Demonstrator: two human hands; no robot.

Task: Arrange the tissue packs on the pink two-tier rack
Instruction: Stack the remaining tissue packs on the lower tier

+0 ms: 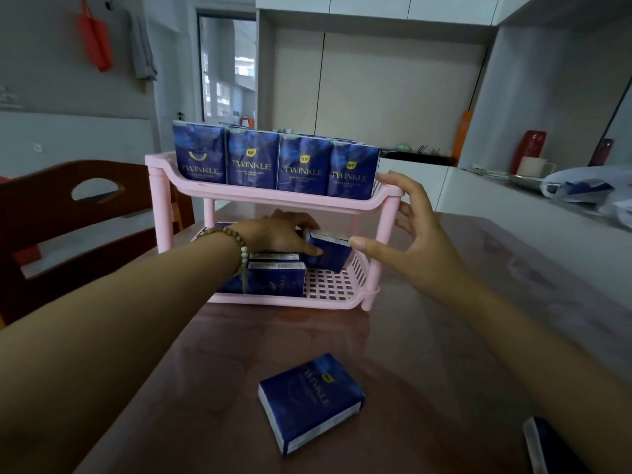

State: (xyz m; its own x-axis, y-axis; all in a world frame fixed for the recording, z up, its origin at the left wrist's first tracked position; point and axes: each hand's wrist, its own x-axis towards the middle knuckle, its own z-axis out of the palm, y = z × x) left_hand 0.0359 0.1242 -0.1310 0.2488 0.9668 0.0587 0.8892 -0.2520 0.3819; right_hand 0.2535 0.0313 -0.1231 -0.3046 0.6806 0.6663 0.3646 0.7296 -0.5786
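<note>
Head view: the upper tier of the pink two-tier rack (383, 206) carries a front row of four upright Twinkle packs (277, 162), labels out. The left hand (277, 234) grips a tilted tissue pack (330, 253) over the lower tier's 3 o'clock end, beside the stowed packs (277, 278), likely seating it on the bare grid. The right hand (413, 230) is open, fingers spread, thumb tip on that pack's end, probably guiding it. One loose pack (309, 401) waits on the tabletop (444, 336) at 6 o'clock of the rack, and an edge pack (547, 446) at 5.

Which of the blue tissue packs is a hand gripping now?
The tilted tissue pack in the lower tier of the pink rack: the left hand grips it. The others stand on the upper tier or lie loose, none in a hand.
</note>
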